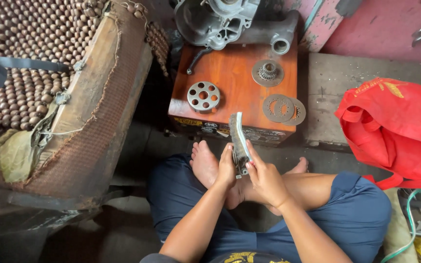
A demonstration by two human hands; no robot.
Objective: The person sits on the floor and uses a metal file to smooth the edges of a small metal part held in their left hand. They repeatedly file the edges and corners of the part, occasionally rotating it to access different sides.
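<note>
- Head view looks down on us sitting cross-legged on the floor, with both hands raised over our bare feet and holding a curved clutch shoe (239,141) between them.
- Our left hand (226,168) is closed around the lower end of the shoe from the left, thumb pressed to its edge; our right hand (265,179) grips the same end from the right, fingers wrapped behind it.
- The shoe stands nearly upright, its upper tip reaching in front of the near edge of the wooden box (235,85) without touching it, as far as we can tell.
- It looks like a narrow arc: a pale bright metal band along the right side and a dark, rough lining on the left face.
- We judge it stiff and fairly light, with metal edges that may be greasy, so the firm hold belongs on the bare metal ends, not on the lining.
- On the box top lie a drilled round plate (203,96) near the left edge, a toothed hub (268,72) towards the back, and two flat discs (283,109) overlapping at the right front corner.
- A grey engine casing (220,19) rests on the far edge; a red bag (398,126) lies well apart on the right.
</note>
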